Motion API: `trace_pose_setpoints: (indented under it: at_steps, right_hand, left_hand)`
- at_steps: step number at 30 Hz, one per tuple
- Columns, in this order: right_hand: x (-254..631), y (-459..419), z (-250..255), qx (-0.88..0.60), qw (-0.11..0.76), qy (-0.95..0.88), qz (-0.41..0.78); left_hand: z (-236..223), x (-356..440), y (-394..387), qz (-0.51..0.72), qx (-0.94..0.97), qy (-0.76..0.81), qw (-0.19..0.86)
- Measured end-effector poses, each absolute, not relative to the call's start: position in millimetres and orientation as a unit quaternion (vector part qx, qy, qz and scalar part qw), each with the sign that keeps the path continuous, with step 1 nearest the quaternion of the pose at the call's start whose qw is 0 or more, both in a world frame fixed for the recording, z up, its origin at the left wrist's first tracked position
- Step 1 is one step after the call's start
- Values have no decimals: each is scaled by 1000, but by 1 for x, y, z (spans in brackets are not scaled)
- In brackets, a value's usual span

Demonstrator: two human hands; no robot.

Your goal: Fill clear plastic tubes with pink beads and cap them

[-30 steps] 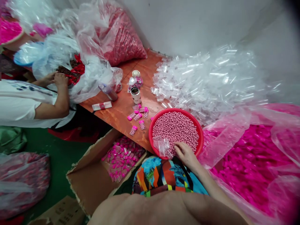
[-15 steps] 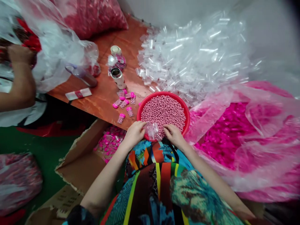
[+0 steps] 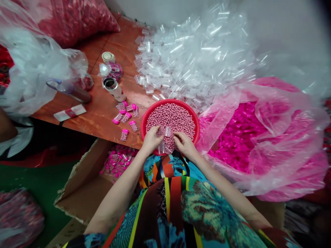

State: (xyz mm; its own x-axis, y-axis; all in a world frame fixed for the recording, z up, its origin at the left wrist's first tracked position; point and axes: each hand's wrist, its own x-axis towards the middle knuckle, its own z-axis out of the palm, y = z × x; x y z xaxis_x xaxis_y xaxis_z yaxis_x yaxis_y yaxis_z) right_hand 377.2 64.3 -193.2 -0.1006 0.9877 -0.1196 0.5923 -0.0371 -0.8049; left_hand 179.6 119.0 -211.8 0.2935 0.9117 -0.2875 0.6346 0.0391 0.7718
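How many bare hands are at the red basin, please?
2: the left hand over the near left rim of the red basin, the right hand over its near right rim.

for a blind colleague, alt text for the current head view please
Two bare hands, left and right, work over a round red basin of small pink beads, beside a heap of clear plastic tubes on an orange-brown table.

Beads (image 3: 170, 115) in basin (image 3: 197, 132) | containers (image 3: 191, 55) behind | caps bag (image 3: 289, 137) right | carton (image 3: 80, 182) left
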Motion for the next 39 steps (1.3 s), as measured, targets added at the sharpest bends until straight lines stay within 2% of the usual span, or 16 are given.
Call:
trace_pose_setpoints:
  at_steps: [3, 7, 10, 15, 22, 26, 29, 32, 36, 39]
  right_hand:
    - [380, 65, -190, -623, 271, -632, 373]
    - [386, 59, -192, -624, 274, -627, 377]
    - [390, 54, -193, -623, 279, -625, 377]
    - [398, 48, -194, -642, 294, -596, 382]
    - [407, 43, -195, -665, 315, -553, 391]
    - [403, 46, -187, -661, 317, -553, 394]
    - [408, 49, -178, -652, 330, -565, 383]
    - [433, 42, -173, -670, 369, -553, 331]
    - [494, 19, -183, -780, 442, -380, 226]
    - [538, -4, -205, -852, 418, -251, 188]
  left_hand:
    - [-210, 182, 124, 140, 722, 559, 384]
    - [-214, 193, 136, 11, 793, 543, 278]
    - [-225, 208, 144, -16, 811, 508, 291]
    - [-246, 216, 149, 33, 802, 493, 338]
    - [-241, 195, 138, 258, 625, 544, 498]
    - [-218, 199, 126, 328, 449, 481, 677]
    - [-199, 210, 119, 327, 305, 426, 787]
    - [-183, 218, 117, 297, 215, 383, 848]
    - [-173, 229, 116, 271, 177, 372, 870]
    - [-170, 239, 116, 249, 168, 369, 880]
